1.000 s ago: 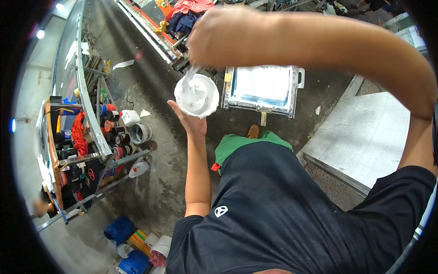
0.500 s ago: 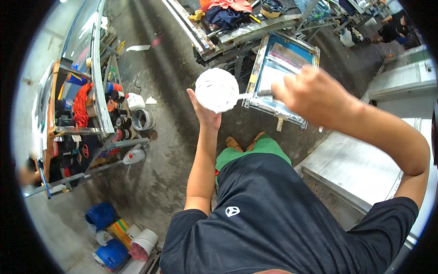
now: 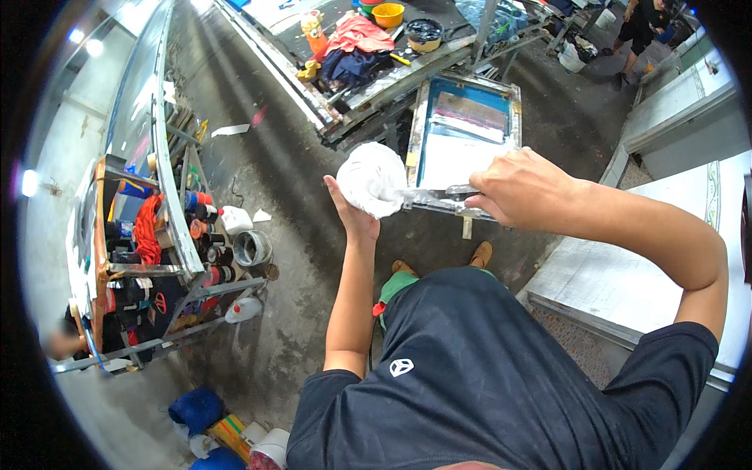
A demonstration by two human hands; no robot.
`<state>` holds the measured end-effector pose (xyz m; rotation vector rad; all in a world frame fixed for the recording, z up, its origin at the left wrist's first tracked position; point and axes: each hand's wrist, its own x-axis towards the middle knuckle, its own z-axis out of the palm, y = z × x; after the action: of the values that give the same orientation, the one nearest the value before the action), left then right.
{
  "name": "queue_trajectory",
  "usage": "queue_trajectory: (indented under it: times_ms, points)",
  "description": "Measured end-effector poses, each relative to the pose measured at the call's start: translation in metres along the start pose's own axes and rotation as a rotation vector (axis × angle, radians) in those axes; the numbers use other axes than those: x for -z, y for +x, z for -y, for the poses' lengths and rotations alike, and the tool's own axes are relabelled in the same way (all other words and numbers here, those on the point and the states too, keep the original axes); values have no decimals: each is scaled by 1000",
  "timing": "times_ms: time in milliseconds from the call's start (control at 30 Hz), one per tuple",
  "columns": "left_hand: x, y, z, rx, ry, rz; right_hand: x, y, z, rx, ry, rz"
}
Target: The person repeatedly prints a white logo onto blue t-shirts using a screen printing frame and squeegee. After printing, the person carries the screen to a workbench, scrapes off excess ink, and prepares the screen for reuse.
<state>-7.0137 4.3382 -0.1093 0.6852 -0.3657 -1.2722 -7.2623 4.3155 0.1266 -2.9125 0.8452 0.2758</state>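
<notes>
My left hand [image 3: 359,220] supports a round tub of thick white paste [image 3: 370,174] from below and its left side, with the thumb raised along the rim. The paste fills the tub's mouth in a swirled mound, and the tub's wall is mostly hidden. My right hand [image 3: 526,189] is closed round the dark handle of a spatula [image 3: 427,197]. Its blade, smeared white, reaches left to the paste's right edge, where the tip is hidden. Beyond the spatula lies a framed printing screen [image 3: 513,117] with a blue border and a pale area inside.
A worktable [image 3: 301,94] ahead bears crumpled cloths [image 3: 356,47], a yellow bowl [image 3: 388,14] and a dark-topped tub [image 3: 424,35]. At left, a shelf rack [image 3: 176,227] holds several jars beside a white jug [image 3: 235,220]. A pale bench [image 3: 583,274] stands at right. Another person [image 3: 646,31] is far right.
The right hand has come down and slightly left with the spatula. White paste, flatter before, now shows a swirl. The whole view has shifted, with the worktable showing more.
</notes>
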Motion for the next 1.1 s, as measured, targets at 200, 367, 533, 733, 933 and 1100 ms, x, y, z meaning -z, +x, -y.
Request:
queue_trajectory:
  times_ms: [200,367,533,733,933,1100]
  points:
    - [-52,8,37,36,56,79,-8,-31,-63,-56,-254,-220]
    - [-86,24,54,-93,-33,93,-31,-74,-53,-315,598,84]
    - [-112,27,51,-159,41,162,-45,-98,-60,-676,2318,561]
    - [-112,30,38,-95,172,252,-38,-89,-133,-723,1487,236]
    - [-114,25,52,25,120,109,-3,-86,-87,143,-602,-351]
    - [-117,24,41,69,85,84,-7,-102,-119,157,-436,-533]
